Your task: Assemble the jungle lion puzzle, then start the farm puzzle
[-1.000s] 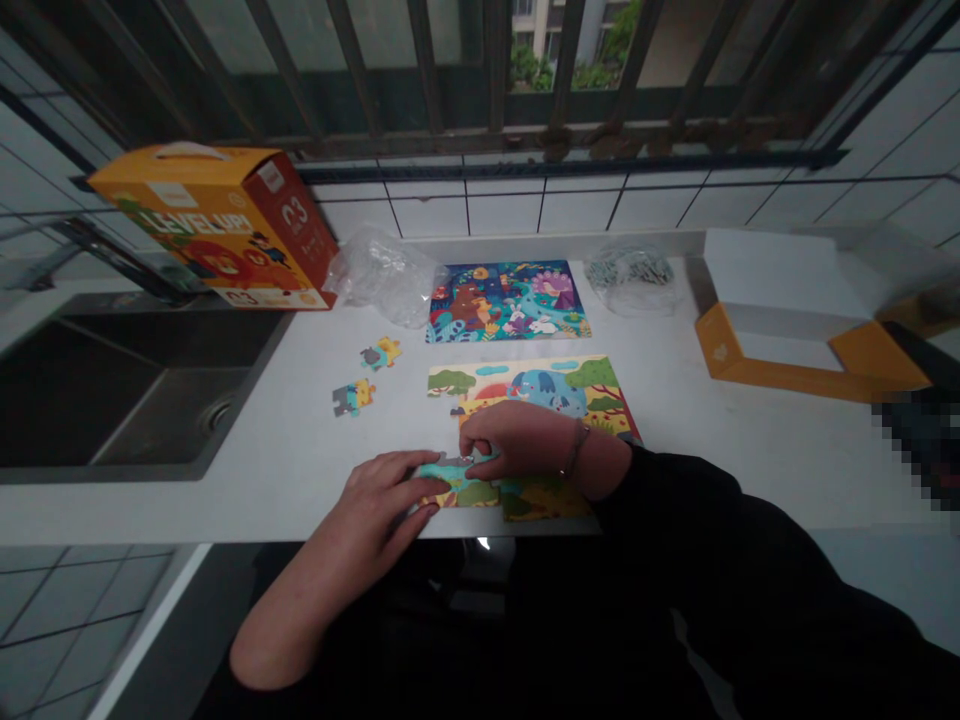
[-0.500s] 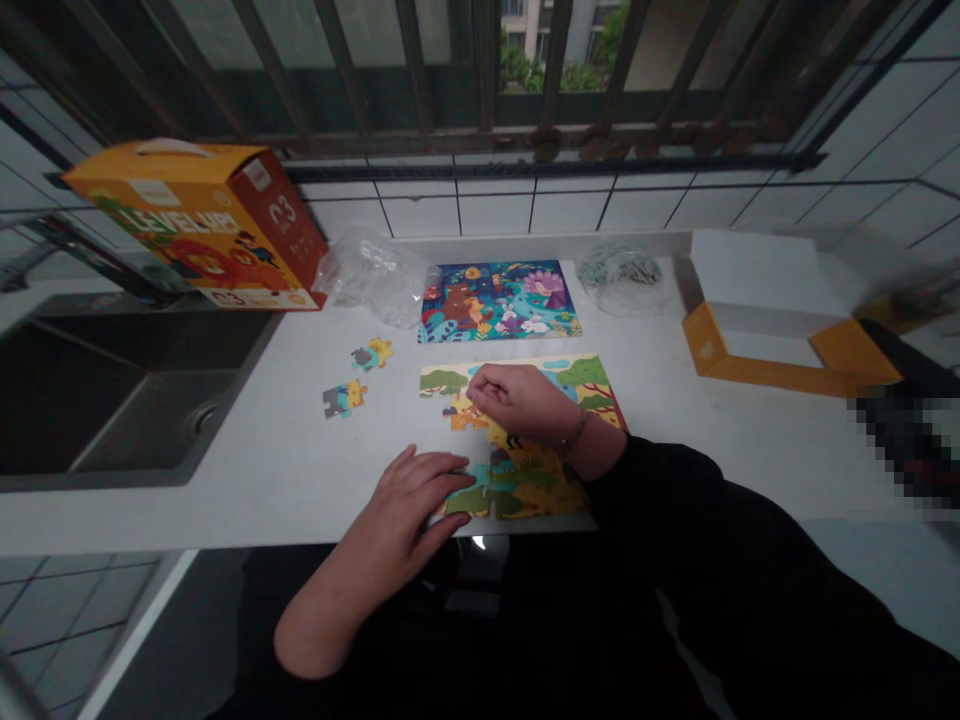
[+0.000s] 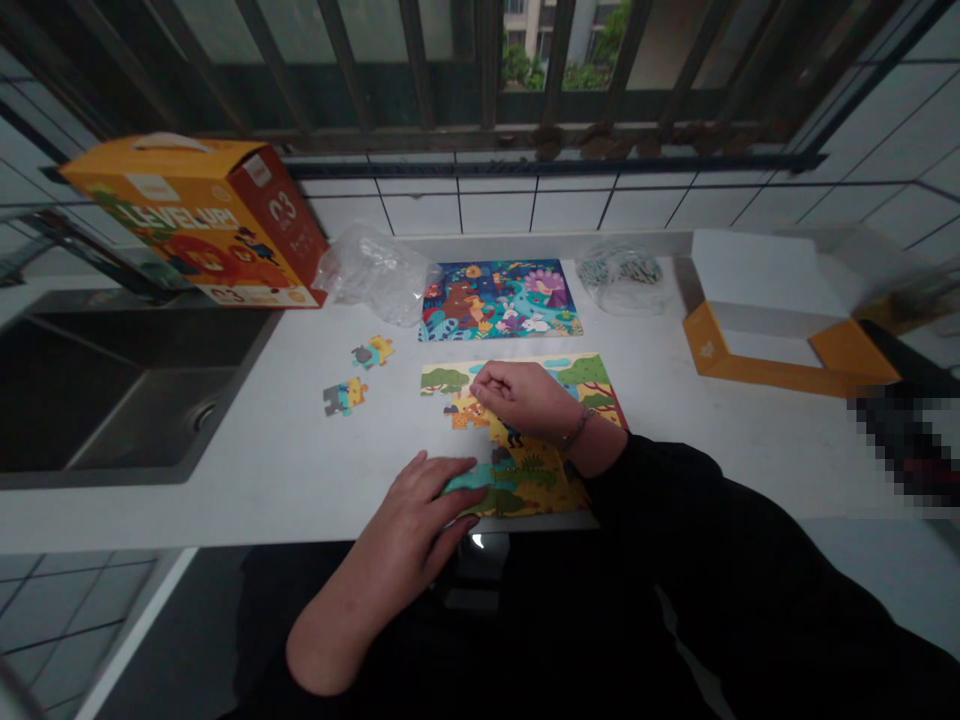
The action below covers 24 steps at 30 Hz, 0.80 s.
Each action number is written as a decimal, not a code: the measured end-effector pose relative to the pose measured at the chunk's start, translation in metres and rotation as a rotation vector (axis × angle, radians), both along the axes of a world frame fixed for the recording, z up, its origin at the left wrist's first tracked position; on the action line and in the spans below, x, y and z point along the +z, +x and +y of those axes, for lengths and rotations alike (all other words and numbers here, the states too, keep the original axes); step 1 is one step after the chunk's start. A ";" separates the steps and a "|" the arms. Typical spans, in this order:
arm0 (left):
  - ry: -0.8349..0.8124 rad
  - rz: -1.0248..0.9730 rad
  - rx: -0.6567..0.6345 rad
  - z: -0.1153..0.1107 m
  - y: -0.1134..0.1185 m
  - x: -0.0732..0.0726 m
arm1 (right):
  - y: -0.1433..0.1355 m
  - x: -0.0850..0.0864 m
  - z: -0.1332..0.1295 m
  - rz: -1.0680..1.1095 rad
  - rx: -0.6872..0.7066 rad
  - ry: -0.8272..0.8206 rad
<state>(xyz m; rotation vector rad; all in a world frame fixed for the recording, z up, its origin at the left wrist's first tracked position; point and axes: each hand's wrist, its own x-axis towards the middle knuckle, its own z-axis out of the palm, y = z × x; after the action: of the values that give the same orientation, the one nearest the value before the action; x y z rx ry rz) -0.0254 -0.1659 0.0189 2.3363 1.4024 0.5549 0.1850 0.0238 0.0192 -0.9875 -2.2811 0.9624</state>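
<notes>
Right hand [image 3: 521, 398] moved up from lower-left puzzle section [image 3: 480, 476]; left hand [image 3: 412, 512] shifted rightward over it.

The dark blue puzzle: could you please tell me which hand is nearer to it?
Right: the right hand is just in front of the dark blue puzzle; the left hand is near the counter's front edge.

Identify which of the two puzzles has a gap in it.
The yellow puzzle, under the right hand: bare counter shows through its left side. The blue puzzle behind it shows no such gap.
</notes>
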 end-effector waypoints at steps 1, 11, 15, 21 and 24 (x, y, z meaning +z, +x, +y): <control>0.008 0.015 -0.012 0.000 0.000 0.000 | 0.000 0.000 0.000 -0.006 -0.001 0.000; 0.118 0.184 -0.086 -0.006 0.008 0.001 | -0.001 -0.001 0.001 -0.029 0.015 0.001; 0.114 0.219 -0.103 -0.010 0.007 0.000 | 0.000 -0.004 0.001 -0.013 0.028 0.011; 0.143 0.214 -0.095 -0.012 0.008 -0.006 | -0.002 -0.006 0.001 0.066 0.004 -0.003; 0.135 0.198 -0.088 -0.012 0.007 -0.010 | 0.012 0.009 0.007 0.189 -0.157 0.018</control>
<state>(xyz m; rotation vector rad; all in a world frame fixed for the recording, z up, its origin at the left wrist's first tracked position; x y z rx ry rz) -0.0180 -0.1779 0.0085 2.6083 1.3749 0.4138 0.1974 0.0309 0.0278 -1.0063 -2.0225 0.9257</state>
